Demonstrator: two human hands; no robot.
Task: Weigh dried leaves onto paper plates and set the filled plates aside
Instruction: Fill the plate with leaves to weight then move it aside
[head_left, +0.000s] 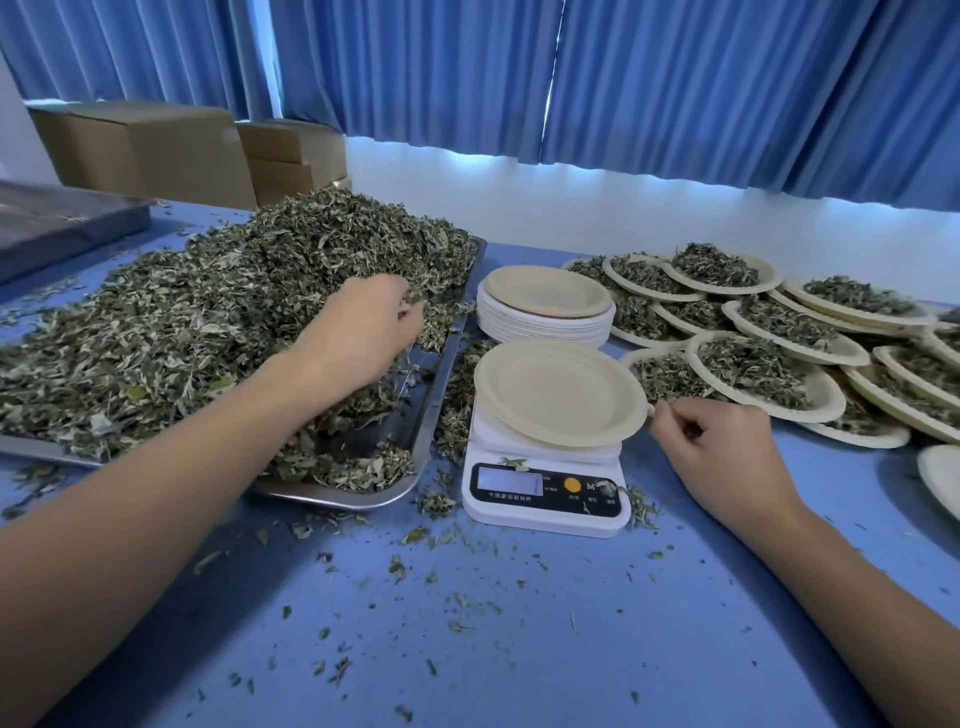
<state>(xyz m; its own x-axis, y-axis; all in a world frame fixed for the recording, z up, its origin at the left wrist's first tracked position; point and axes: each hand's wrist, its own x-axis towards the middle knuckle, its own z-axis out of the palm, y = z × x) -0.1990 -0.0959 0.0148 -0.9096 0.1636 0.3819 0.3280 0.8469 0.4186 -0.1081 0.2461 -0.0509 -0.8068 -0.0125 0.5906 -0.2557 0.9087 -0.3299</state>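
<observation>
A big heap of dried leaves (208, 312) fills a steel tray (415, 431) on the left. My left hand (358, 332) reaches into the heap's right side, its fingers curled round a clump of leaves. An empty paper plate (558, 392) lies on the white digital scale (545, 493). My right hand (722, 452) rests on the table just right of the scale, fingers curled, pinching the plate's right rim. A stack of empty plates (545, 306) stands behind the scale. Several filled plates (763, 374) overlap on the right.
Loose leaf crumbs are scattered over the blue table (519, 623). Cardboard boxes (156, 150) stand at the back left beside a dark flat tray (57, 228). A white wall and blue curtains close the far side. Another empty plate (943, 480) shows at the right edge.
</observation>
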